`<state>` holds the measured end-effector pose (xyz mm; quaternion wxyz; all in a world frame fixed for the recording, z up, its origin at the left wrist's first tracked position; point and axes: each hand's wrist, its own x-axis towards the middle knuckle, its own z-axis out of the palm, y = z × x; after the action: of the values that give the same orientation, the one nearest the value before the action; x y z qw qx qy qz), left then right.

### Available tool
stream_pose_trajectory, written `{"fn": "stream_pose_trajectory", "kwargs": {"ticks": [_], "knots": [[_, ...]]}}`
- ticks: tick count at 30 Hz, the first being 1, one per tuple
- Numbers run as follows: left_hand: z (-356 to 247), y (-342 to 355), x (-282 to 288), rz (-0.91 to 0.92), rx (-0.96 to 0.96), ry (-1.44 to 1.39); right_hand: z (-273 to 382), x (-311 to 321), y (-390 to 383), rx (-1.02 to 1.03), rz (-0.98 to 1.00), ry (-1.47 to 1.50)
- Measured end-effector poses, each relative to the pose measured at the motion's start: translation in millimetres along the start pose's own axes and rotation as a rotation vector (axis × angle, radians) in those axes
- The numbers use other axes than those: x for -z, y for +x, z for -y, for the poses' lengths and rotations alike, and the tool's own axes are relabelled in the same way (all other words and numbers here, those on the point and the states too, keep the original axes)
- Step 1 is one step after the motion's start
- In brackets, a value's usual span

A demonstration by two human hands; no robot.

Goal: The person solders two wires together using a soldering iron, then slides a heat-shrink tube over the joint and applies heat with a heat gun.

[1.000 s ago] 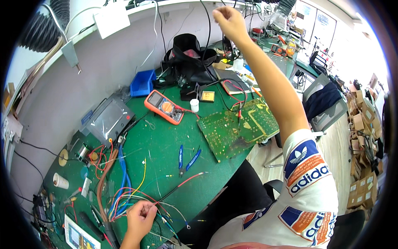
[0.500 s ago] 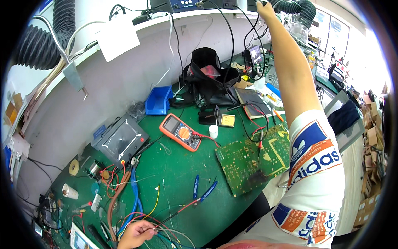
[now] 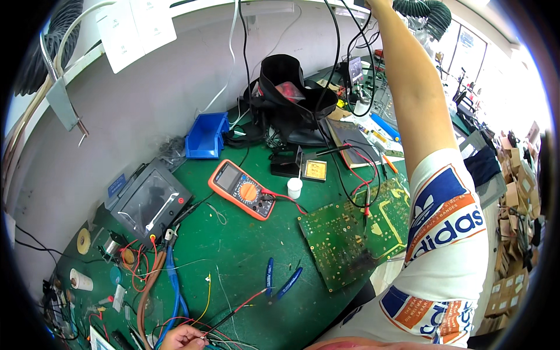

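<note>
At the lower edge, my left hand (image 3: 184,337) is closed, fingertips pinching the end of a thin black-and-red wire (image 3: 236,311). The wire slants toward blue-handled cutters (image 3: 288,284) on the green bench. Blue cables (image 3: 172,274) and a brown cable (image 3: 148,291) run beside this hand, with a yellow wire (image 3: 208,291) nearby. My right arm stretches far up to the shelf. Its hand (image 3: 380,3) is mostly cut off by the top edge, so its fingers are hidden. Below that arm lies a green circuit board (image 3: 332,242), a red-and-black test probe (image 3: 366,211) resting on it.
An orange multimeter (image 3: 242,189) lies mid-bench, near a white jar (image 3: 294,188) and a soldering-iron stand (image 3: 287,161). A grey power box (image 3: 150,201) stands left. Behind are a blue bin (image 3: 206,135) and a black bag (image 3: 283,96). Black cables (image 3: 336,58) hang from the shelf.
The view has shifted, so bench items sit further left and the shelf higher. My right hand has slipped mostly past the top edge. My left hand keeps its pinch, lower in the picture.
</note>
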<state>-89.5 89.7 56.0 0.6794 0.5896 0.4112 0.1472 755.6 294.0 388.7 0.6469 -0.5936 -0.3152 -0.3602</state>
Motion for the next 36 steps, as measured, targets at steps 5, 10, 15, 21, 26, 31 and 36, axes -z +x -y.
{"fn": "stream_pose_trajectory", "kwargs": {"ticks": [5, 10, 15, 21, 26, 31, 36], "knots": [[1.6, 4.7, 0.2, 0.024, -0.029, -0.009, 28.1, 7.4, 4.5, -0.239, 0.331, 0.424], [-3.2, 1.4, -1.2, 0.009, -0.017, 0.003, 69.4, 2.0, -9.3, -0.548, 0.411, 0.657], [0.9, 2.8, 5.3, 0.029, -0.057, 0.005, 29.9, -45.1, 48.4, -0.562, 0.566, 0.792], [-1.9, 3.8, 2.3, 0.053, -0.062, -0.038, 47.5, -55.1, 47.5, -0.523, 0.392, 0.848], [16.3, 3.9, 5.9, 0.102, -0.029, -0.104, 99.1, -19.1, 33.0, -0.349, 0.308, 1.163], [20.5, -1.9, -4.4, 0.104, -0.033, -0.024, 119.7, 81.2, 23.3, -0.353, 0.454, 1.05], [27.7, 13.6, -22.8, 0.059, -0.065, -0.065, 156.3, 218.2, -20.1, 0.054, 0.526, 0.58]]}}
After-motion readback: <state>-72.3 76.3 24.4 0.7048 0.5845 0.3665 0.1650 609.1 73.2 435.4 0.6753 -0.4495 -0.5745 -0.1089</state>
